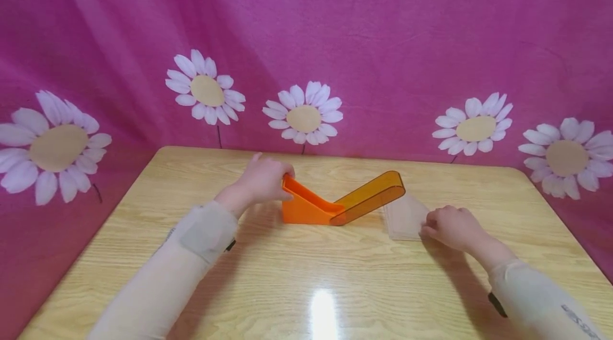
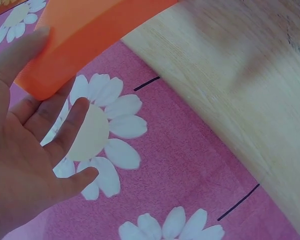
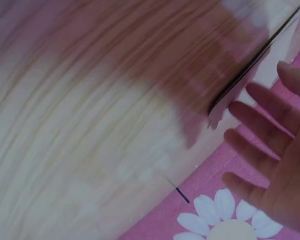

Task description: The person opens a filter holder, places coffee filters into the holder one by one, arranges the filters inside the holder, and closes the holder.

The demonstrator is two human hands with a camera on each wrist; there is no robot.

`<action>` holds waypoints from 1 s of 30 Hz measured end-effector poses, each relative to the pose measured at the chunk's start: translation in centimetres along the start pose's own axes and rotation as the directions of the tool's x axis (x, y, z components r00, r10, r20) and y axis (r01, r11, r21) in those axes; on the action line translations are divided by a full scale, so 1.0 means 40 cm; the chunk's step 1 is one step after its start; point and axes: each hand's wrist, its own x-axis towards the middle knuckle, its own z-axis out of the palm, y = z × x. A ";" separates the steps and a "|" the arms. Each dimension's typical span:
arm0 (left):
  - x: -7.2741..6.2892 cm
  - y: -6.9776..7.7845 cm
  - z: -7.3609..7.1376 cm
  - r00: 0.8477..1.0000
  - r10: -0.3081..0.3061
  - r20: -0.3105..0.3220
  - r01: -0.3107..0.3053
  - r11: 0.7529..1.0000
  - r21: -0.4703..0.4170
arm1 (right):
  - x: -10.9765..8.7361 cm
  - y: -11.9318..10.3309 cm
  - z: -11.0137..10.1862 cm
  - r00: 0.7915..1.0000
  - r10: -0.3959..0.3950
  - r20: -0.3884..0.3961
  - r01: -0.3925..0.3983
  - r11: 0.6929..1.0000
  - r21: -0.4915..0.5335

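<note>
An orange holder [image 1: 306,209] stands mid-table, its see-through amber lid [image 1: 371,196] swung open to the right. My left hand [image 1: 262,179] grips its tall left end. In the left wrist view the thumb [image 2: 32,47] lies on one side of the orange holder [image 2: 100,42], and fingers reach round the other. To the right lies a thin stack of pale sheets [image 1: 403,217], which look like paper filters. My right hand [image 1: 455,228] is at its right edge. In the right wrist view the fingers [image 3: 270,125] are loosely spread beside the stack's dark edge [image 3: 255,62]; contact cannot be told.
The light wood table [image 1: 268,287] has a bright glare spot toward its front. Behind and at the sides hangs a magenta cloth [image 1: 383,36] printed with white daisies. It meets the table's back edge.
</note>
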 end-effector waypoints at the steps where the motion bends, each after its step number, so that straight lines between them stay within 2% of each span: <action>1: 0.001 0.003 0.000 1.000 0.002 0.001 -0.002 1.000 0.007 | 0.007 0.004 0.001 1.000 0.023 0.005 -0.023 1.000 0.018; 6: 0.007 0.014 0.000 1.000 0.003 0.012 -0.003 0.999 0.035 | 0.048 0.020 0.007 0.989 0.150 0.001 -0.150 0.984 0.095; 10: 0.007 0.016 -0.005 0.999 -0.009 0.033 0.007 0.999 0.049 | 0.080 0.021 0.002 0.972 0.227 0.055 -0.233 0.960 0.153; 18: 0.010 0.015 -0.006 0.999 -0.018 0.035 0.015 0.998 0.061 | 0.115 0.014 -0.007 0.915 0.352 0.194 -0.396 0.876 0.277; 25: 0.009 0.018 -0.007 0.999 -0.030 0.032 0.029 0.999 0.043 | 0.127 0.008 -0.010 0.897 0.371 0.239 -0.433 0.843 0.318; 30: 0.009 0.018 -0.009 0.999 -0.027 0.032 0.025 0.999 0.041 | 0.137 0.001 -0.014 0.906 0.357 0.227 -0.416 0.850 0.324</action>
